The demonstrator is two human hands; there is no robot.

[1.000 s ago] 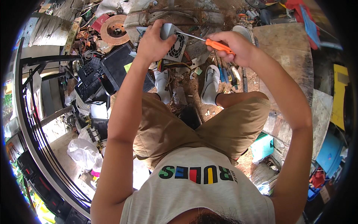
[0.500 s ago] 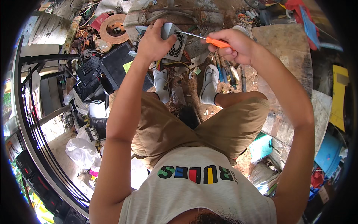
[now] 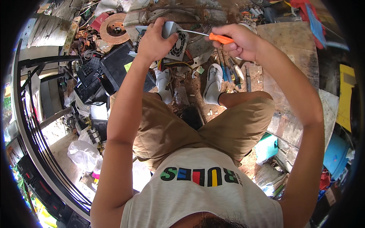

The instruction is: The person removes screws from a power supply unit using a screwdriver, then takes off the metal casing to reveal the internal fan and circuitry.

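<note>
My left hand (image 3: 156, 42) grips a computer power supply (image 3: 171, 29), a grey metal box with a round fan grille (image 3: 178, 45) on the side toward me. A bundle of coloured wires (image 3: 176, 64) hangs from its lower part. My right hand (image 3: 239, 41) is closed round the orange handle of a screwdriver (image 3: 220, 38). The screwdriver's shaft runs left, and its tip meets the box's upper right edge; whether it sits in a screw I cannot tell. My left palm and fingers hide much of the box's left side.
Several hand tools (image 3: 232, 74) lie on the ground beyond my right knee. Left of my feet are a flat black panel (image 3: 118, 64) and a rusty disc (image 3: 115, 29). A wooden board (image 3: 289, 49) lies at right, a metal frame (image 3: 28, 110) stands at left.
My right hand has shifted slightly up, its fingers changed around the screwdriver handle. My left hand and the power supply have moved only a little.
</note>
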